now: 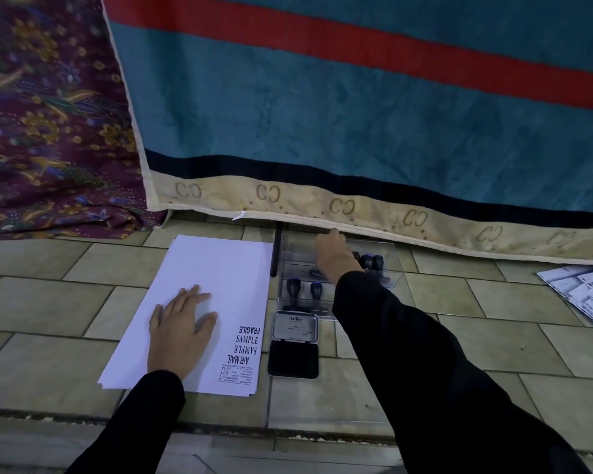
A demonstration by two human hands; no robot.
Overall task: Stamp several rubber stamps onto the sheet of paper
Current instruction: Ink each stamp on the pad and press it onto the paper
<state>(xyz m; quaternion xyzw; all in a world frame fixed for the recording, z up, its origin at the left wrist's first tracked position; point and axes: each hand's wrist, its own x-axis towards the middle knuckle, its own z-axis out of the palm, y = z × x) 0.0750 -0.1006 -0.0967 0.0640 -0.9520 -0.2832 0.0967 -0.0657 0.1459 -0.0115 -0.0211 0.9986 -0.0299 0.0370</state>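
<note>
A stack of white paper (220, 285) lies on the tiled floor, with black stamped words FRAGILE, SAMPLE, AIR MAIL and a boxed form print along its near right edge. My left hand (178, 330) rests flat on the sheet, fingers spread. To the right stands a clear plastic tray (396, 261) holding several black rubber stamps (303, 290) with blue tops. My right hand (332, 254) reaches into the tray's far part; its fingers are hidden from me, so I cannot see whether they hold a stamp. An open black ink pad (293, 359) lies before the tray.
A teal blanket with a red stripe (356, 107) hangs right behind the tray, its cream hem touching the floor. Purple floral cloth (48, 131) lies at far left. Printed sheets (586, 295) lie at the right edge. A black stick (276, 251) stands between paper and tray.
</note>
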